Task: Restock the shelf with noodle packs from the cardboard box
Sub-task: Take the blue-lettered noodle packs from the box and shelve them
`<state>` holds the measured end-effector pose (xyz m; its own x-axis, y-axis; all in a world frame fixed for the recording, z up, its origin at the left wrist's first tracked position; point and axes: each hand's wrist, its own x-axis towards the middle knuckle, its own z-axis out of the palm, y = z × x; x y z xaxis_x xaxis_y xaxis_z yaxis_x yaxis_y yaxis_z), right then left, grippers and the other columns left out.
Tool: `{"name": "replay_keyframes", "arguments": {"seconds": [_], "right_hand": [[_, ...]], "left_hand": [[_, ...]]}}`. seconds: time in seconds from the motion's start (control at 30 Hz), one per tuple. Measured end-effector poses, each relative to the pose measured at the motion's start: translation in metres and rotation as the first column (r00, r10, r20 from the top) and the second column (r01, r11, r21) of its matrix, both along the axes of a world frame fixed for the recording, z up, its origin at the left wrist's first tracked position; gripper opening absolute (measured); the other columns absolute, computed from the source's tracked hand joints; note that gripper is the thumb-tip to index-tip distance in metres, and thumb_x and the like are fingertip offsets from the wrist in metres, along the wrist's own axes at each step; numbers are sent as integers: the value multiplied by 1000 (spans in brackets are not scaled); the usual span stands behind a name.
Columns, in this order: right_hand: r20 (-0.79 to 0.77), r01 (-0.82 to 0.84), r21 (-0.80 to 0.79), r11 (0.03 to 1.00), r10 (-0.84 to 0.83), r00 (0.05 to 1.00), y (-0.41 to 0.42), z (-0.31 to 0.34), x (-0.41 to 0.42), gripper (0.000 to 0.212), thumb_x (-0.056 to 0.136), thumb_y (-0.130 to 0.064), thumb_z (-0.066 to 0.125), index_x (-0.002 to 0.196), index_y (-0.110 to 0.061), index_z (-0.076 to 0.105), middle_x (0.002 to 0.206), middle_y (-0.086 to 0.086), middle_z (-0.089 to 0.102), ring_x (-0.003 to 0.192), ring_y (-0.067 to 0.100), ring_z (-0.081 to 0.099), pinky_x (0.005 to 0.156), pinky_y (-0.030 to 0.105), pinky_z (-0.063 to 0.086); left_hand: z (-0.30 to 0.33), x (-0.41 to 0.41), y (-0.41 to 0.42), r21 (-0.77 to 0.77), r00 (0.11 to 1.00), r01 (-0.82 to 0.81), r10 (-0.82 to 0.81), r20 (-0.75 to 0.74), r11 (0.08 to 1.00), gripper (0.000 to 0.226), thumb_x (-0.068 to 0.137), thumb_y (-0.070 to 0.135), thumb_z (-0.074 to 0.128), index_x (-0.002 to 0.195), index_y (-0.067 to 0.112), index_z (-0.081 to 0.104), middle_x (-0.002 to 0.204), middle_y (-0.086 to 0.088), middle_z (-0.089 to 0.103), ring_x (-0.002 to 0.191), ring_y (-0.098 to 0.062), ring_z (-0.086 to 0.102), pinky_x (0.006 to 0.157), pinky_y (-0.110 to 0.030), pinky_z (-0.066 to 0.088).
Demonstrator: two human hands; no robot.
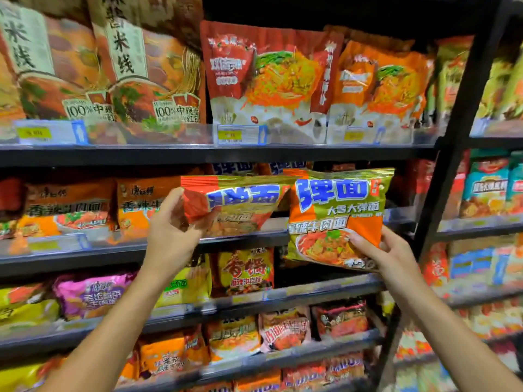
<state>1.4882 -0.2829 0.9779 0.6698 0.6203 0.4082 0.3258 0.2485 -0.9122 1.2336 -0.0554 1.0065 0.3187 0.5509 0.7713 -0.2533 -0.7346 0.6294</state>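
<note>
Two green-and-orange noodle packs with blue lettering are raised in front of the second shelf point(243, 237). My left hand point(172, 230) grips the lower left corner of the left pack point(240, 203), which tilts back over the shelf's front rail. My right hand point(387, 250) pinches the bottom right corner of the right pack point(336, 213), held upright and facing me, in front of the shelf gap. More packs of the same kind show behind them, at the back of that shelf. The cardboard box is out of view.
Shelves above and below are full of other noodle bags: large red-orange ones point(266, 77) on top, orange packs point(68, 207) at left, pink and yellow packs point(93, 295) lower down. A black upright post point(441, 199) divides this bay from the right one.
</note>
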Motion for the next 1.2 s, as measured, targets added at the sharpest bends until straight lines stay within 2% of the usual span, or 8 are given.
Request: {"name": "replay_keyframes", "arguments": {"seconds": [0.23, 0.33, 0.47, 0.63, 0.7, 0.77, 0.97, 1.2], "right_hand": [[-30, -131, 39, 991, 132, 991, 24, 4, 39, 34, 89, -23, 69, 123, -21, 64, 109, -7, 76, 100, 11, 73, 71, 16, 57], [-24, -176, 36, 984, 177, 984, 29, 4, 52, 40, 86, -27, 71, 125, -22, 63, 112, -7, 75, 102, 11, 72, 79, 21, 56], [-2, -204, 38, 978, 205, 979, 30, 5, 69, 36, 90, -27, 69, 125, -23, 63, 113, -8, 75, 102, 9, 71, 81, 25, 52], [-7, -198, 46, 979, 199, 980, 25, 7, 93, 38, 86, -31, 71, 123, -27, 63, 111, -10, 75, 100, 7, 71, 80, 26, 52], [-18, -193, 46, 980, 194, 981, 24, 6, 102, 40, 84, -34, 71, 123, -29, 63, 110, -12, 75, 99, 5, 71, 80, 26, 52], [-34, -194, 43, 980, 195, 980, 22, 4, 110, 40, 84, -35, 71, 123, -31, 62, 110, -13, 75, 99, 5, 71, 81, 28, 52], [-21, -279, -67, 958, 278, 960, 23, 1, 123, 37, 89, -31, 69, 125, -28, 62, 111, -10, 75, 99, 8, 72, 84, 30, 52], [-42, -391, -214, 895, 392, 919, 44, 12, 121, 31, 92, -25, 68, 123, -21, 65, 112, -3, 76, 103, 16, 72, 87, 34, 53]], "left_hand": [[8, 23, 5, 129, 987, -162, 162, 8, 978, 53, 80, -11, 73, 113, 28, 59, 111, 2, 66, 107, -16, 65, 94, -34, 54], [7, 36, 5, 160, 976, -216, 215, 22, 963, 46, 78, -14, 73, 112, 13, 58, 113, -4, 66, 110, -18, 63, 97, -37, 51], [10, 55, 10, 93, 963, -268, 268, 15, 959, 41, 81, -4, 76, 111, 12, 55, 106, 2, 64, 101, -13, 63, 87, -30, 52], [14, 82, 28, -62, 932, -298, 276, -233, 953, 44, 78, 0, 80, 108, 12, 51, 91, 3, 64, 82, 3, 65, 69, -12, 48], [12, 87, 40, -100, 877, -348, 286, -387, 932, 41, 80, 7, 80, 111, 10, 52, 92, 4, 66, 83, 10, 64, 69, -7, 48], [11, 90, 53, -115, 826, -408, 312, -469, 906, 46, 81, 17, 82, 116, 10, 54, 101, -1, 67, 95, -10, 67, 77, -22, 55], [9, 101, 66, 6, 609, -703, 606, -512, 712, 31, 81, 23, 80, 90, 4, 56, 87, -8, 60, 80, -25, 61, 54, -26, 34], [11, 119, 48, 319, 344, -793, 813, -470, 520, 42, 81, 17, 79, 110, 4, 52, 118, -19, 50, 107, -35, 53, 88, -44, 52]]}}
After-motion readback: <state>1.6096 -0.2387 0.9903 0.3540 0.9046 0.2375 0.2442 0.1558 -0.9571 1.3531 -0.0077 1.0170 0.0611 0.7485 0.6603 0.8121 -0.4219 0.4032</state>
